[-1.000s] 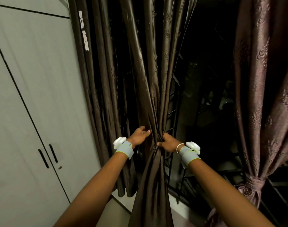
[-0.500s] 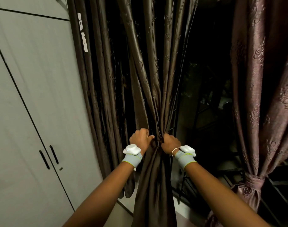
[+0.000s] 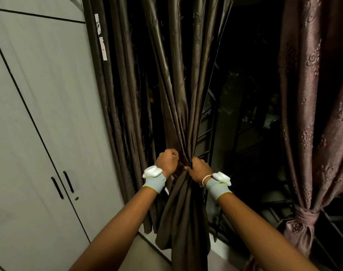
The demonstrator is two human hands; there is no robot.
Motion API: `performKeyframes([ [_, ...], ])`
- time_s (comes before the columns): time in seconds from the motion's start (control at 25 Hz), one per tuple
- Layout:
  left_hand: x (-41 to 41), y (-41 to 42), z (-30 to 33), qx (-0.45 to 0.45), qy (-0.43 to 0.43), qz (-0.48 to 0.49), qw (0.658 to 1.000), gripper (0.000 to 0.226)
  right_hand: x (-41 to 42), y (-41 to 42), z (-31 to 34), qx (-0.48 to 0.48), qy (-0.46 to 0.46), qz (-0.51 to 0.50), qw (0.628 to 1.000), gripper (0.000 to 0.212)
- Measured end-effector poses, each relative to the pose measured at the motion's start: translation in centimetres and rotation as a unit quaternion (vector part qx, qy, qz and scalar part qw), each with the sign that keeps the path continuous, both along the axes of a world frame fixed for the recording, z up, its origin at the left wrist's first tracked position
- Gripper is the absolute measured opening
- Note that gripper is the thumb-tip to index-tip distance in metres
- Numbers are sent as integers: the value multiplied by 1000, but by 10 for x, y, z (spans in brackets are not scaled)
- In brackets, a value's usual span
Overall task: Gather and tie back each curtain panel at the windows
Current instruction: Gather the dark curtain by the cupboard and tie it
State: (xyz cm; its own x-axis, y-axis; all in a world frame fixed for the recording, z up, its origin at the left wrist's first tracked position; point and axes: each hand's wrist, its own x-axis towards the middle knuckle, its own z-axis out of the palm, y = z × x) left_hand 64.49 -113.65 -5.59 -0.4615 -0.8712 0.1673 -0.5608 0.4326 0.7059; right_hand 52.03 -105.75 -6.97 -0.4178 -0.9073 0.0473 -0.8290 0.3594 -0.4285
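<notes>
A pale grey two-door wardrobe with black bar handles (image 3: 39,124) fills the left side. Beside it hangs the dark brown satin curtain panel (image 3: 174,79), bunched at mid-height. The left hand (image 3: 167,162) and right hand (image 3: 199,171) each close their grip around the gathered folds, knuckles nearly touching. Behind, the black metal window grille (image 3: 211,133) is dim; the view outside is too dark to make out. At right, a mauve embossed curtain (image 3: 315,114) is knotted low, its bottom cut off.

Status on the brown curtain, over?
Left hand and right hand both grip the brown curtain, bunched, not yet tied. Pink curtain already tied. Nothing in the way.
</notes>
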Motion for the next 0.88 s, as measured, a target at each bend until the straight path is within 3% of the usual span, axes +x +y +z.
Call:
performKeyframes([
  [0.16,-6,-31,-11,120,75,7,990,64,-9,3,-1,-3,-60,15,998,46],
  [0.24,-4,-33,-13,122,86,-4,989,42,-12,5,-2,-8,-65,4,998,45],
  [0.32,-2,-26,-8,58,81,11,995,19,-14,8,-2,-7,-35,-11,999,41],
  [0.48,-9,-11,-2,-22,24,-1,999,49,-11,5,2,-5,6,-16,1000,42],
  [0.68,-12,-4,-9,-28,14,5,999,49,1,3,6,-1,-93,52,994,77],
  [0.88,-13,-6,0,25,-6,-58,998,41,-5,-5,1,-13,-64,-16,998,64],
])
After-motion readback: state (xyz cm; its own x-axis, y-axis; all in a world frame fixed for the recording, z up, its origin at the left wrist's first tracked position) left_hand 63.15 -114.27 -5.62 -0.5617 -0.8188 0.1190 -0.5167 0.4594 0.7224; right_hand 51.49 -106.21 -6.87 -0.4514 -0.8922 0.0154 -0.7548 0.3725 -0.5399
